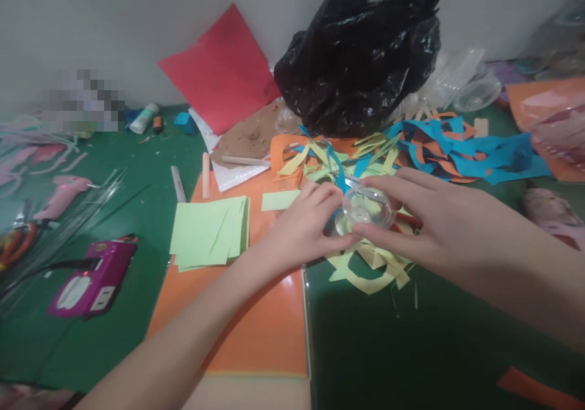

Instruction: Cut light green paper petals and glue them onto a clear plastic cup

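Note:
A small clear plastic cup (pixel 369 208) is between my two hands, over a heap of paper scraps. My right hand (pixel 414 206) grips it from the right, thumb low and fingers along the far side. On its left, my left hand (pixel 315 215) has curled fingers and a thumb against the lower rim. Partly hidden under my right hand is a red-handled tool (pixel 409 217), perhaps scissors. Yellow-green paper scraps (pixel 375 270) lie below the cup. Left of my hands, a stack of light green paper pieces (pixel 208 230) rests on orange sheets (pixel 260 318).
A black plastic bag (pixel 361 56) and red paper (pixel 223 69) stand against the wall. Blue paper strips (pixel 493 154) lie at right. A pink glue gun (pixel 66 197) and a purple power box (pixel 94 279) are at left on the green table (pixel 388 349).

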